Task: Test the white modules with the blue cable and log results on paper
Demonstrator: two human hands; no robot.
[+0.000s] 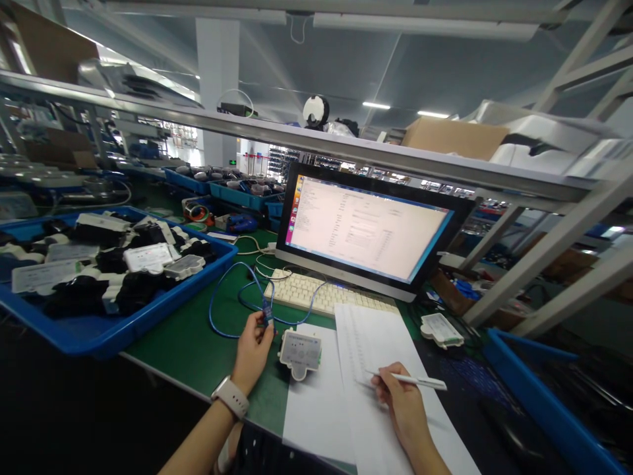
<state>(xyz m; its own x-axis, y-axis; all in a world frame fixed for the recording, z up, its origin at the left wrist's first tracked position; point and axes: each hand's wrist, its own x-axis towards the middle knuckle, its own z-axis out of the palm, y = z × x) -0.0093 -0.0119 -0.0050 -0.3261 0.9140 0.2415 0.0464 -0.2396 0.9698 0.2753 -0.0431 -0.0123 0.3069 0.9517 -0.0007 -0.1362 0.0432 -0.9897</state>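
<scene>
My left hand (254, 349) pinches the plug end of a blue cable (232, 290), which loops over the green bench. Just right of that hand lies a small white device (300, 351) with a grey label, partly on a paper sheet. My right hand (401, 404) holds a white pen (410, 379) over a printed list (376, 349) on white paper. A pale smartwatch (230, 397) is on my left wrist.
A monitor (366, 227) with a lit window stands behind a white keyboard (316, 293). A blue tray (99, 330) of black and white devices fills the left. Another white device (442, 330) lies right of the paper. A blue bin edge (539, 396) runs at the right.
</scene>
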